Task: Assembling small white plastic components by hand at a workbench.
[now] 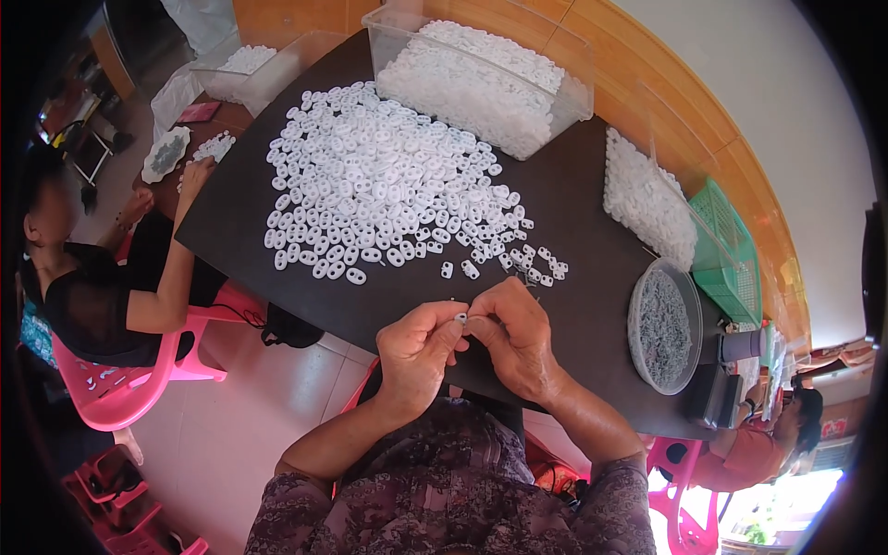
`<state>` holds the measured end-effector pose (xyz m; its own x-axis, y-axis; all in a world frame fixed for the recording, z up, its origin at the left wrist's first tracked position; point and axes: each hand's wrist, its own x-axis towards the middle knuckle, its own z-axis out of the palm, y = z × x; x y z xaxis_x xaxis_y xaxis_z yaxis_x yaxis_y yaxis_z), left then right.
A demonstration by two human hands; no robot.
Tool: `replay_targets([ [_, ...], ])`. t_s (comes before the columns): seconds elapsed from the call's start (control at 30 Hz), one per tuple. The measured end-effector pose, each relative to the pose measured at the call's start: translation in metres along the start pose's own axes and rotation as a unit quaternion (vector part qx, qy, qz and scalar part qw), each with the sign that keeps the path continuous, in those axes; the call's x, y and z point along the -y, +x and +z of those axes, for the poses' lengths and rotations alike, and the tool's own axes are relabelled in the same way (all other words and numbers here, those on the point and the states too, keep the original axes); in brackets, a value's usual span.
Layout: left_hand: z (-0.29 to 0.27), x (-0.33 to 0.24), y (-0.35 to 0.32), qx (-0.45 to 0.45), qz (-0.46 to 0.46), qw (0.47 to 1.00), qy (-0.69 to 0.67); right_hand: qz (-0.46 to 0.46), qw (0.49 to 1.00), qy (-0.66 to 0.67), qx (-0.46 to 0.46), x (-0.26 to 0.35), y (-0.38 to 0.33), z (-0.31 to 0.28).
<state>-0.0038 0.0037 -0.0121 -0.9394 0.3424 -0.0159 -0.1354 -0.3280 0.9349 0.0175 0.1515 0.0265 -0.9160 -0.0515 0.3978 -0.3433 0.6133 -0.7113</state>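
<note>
Close to my body, at the table's near edge, both hands meet fingertip to fingertip. My left hand [412,356] pinches a small white plastic piece [461,318] between thumb and forefinger. The thumb and forefinger of my right hand [516,338] are pressed together against the same piece; whether they also hold something tiny is hidden. Just beyond the hands lie loose white two-holed pieces [470,269], some with thin metal bits among them. Behind these spreads a big heap of white oval two-holed plastic pieces [370,176].
A clear bin [573,97] of white pieces stands at the back, with another bin [689,199] to its right. On the right are a round bowl [696,310] of small grey metal parts and a green basket [740,277]. People sit at left [102,287] and far right [740,458].
</note>
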Motion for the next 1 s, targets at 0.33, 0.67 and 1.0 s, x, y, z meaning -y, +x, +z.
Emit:
replay_targets([
  [0.33, -0.008, 0.001, 0.003, 0.017, -0.022, 0.998, -0.059, 0.006, 1.0, 0.009, 0.0, -0.004, 0.006, -0.008],
  [0.67, -0.014, 0.0, 0.005, 0.028, -0.021, 0.994, -0.107, -0.127, 0.961, -0.242, -0.045, -0.053, 0.069, 0.021],
  [1.0, -0.015, -0.003, 0.006, 0.027, -0.008, 0.991, -0.131, -0.154, 0.944, -0.291, 0.001, -0.052, 0.076, 0.032],
])
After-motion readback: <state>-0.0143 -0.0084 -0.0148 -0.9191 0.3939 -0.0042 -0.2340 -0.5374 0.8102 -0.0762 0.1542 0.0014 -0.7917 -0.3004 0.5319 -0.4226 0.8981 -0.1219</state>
